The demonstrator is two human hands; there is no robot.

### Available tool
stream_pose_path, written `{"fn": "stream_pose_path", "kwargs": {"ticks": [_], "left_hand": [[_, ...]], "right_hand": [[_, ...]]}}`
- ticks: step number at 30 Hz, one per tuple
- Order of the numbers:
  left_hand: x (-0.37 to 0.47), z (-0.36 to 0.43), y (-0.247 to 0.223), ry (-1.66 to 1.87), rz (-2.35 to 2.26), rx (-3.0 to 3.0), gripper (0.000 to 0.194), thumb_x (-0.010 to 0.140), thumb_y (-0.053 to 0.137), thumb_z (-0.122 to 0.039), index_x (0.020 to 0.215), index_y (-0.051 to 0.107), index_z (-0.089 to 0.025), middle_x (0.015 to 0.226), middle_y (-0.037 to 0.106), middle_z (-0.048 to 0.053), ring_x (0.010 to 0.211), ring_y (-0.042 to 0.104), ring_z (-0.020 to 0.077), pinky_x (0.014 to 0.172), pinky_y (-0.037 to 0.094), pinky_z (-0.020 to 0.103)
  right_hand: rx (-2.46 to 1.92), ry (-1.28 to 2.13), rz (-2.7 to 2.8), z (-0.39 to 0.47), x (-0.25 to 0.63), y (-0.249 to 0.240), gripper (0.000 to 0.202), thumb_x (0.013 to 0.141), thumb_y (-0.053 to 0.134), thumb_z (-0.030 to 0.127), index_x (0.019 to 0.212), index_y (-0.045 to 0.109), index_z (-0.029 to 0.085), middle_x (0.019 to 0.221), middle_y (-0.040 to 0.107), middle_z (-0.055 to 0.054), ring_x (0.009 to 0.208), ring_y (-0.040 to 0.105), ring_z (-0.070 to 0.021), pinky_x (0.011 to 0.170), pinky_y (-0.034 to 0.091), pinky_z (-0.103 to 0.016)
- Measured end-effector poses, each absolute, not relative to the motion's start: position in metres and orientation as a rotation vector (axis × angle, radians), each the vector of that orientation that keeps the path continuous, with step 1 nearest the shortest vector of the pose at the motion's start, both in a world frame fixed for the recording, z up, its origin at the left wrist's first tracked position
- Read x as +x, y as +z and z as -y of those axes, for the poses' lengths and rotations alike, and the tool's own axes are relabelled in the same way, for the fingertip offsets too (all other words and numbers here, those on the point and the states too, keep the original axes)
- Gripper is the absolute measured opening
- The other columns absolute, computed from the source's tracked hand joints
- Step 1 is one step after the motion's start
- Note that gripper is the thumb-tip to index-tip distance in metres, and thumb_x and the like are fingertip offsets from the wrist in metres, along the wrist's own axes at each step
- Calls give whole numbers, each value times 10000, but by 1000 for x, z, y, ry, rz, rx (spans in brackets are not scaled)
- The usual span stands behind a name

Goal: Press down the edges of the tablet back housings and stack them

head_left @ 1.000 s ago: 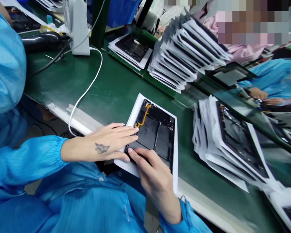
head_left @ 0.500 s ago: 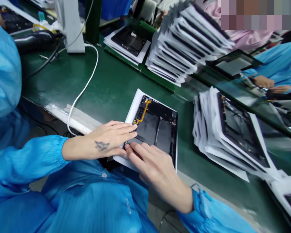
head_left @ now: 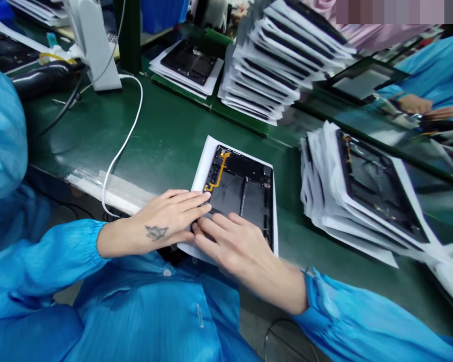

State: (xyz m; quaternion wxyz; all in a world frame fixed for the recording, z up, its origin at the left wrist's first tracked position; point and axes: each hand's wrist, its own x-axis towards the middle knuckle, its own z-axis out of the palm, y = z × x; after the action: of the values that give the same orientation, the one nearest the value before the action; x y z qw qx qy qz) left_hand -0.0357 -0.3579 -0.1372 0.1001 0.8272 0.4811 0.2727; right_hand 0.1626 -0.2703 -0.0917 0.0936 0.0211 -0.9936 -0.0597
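An opened tablet [head_left: 232, 188], its dark inside facing up with an orange flex cable [head_left: 219, 173] along the left, lies on a white sheet [head_left: 203, 163] near the table's front edge. My left hand [head_left: 168, 216] rests across the tablet's near left edge, fingers stretched out and fingertips on the housing. Close beside it, my right hand [head_left: 236, 244] lies over the near part of the tablet with fingers bent. Its thumb and forefinger come together at the near left corner, almost touching my left hand; whatever they pinch is hidden.
Tablets interleaved with white sheets form a tall stack [head_left: 260, 65] at the back and a lower stack [head_left: 328, 186] at right. Another tablet [head_left: 191, 63] lies behind. A white cable [head_left: 130, 133] crosses the green table [head_left: 166, 120] at left. Co-workers' blue sleeves [head_left: 3, 130] show on both sides.
The view has shifted slightly. My right hand has tilted a little, its forearm reaching further out to the right. My left hand stays on the tablet's edge.
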Motion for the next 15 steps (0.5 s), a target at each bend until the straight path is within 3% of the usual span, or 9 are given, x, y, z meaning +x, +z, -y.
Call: {"fn": "stream_pose_path", "kwargs": {"ticks": [3,6,9,11,13,15], "left_hand": [[-37,361,-138,782,-1460,2461,561,1041,486,-436,1509,411,-137,1558,454,181,1482,401,257,1204,354,451],[-40,371,-142,850,-1570,2462,596,1031,507,-444,1525,385,-135,1552,458,190,1458,436,277,1176,402,477],[-43,384,-145,1003,-1612,2456,434,1048,498,-287,1454,472,-137,1438,590,158,1341,567,250,1090,507,428],[-43,390,-146,1070,-1595,2507,355,1029,494,-161,1379,536,-113,1340,659,150,1258,629,232,1050,544,390],[-42,393,-147,1075,-1596,2597,330,996,493,-77,1315,580,-93,1278,688,153,1201,661,237,1024,566,384],[-39,393,-146,1041,-1607,2686,336,969,478,-22,1274,605,-83,1250,698,156,1167,680,245,1002,584,385]], "right_hand": [[51,-150,2925,270,167,-92,305,1052,381,134,934,659,171,863,689,-47,740,564,-165,614,357,-320],[-149,16,2795,280,184,-90,281,1038,432,145,1239,627,163,1002,717,-77,771,593,-165,652,440,-314],[-611,306,2332,299,202,-88,471,966,614,172,1427,541,239,809,664,-20,666,560,-166,632,480,-322],[-806,623,1944,309,207,-88,392,960,649,246,1349,625,282,595,513,45,527,468,-145,556,459,-312],[-813,997,1688,313,207,-91,249,1014,554,383,1142,739,277,473,370,71,434,382,-127,503,440,-305],[-749,1251,1591,314,204,-94,454,1039,427,521,962,779,244,453,408,45,447,441,-134,518,469,-311]]}}
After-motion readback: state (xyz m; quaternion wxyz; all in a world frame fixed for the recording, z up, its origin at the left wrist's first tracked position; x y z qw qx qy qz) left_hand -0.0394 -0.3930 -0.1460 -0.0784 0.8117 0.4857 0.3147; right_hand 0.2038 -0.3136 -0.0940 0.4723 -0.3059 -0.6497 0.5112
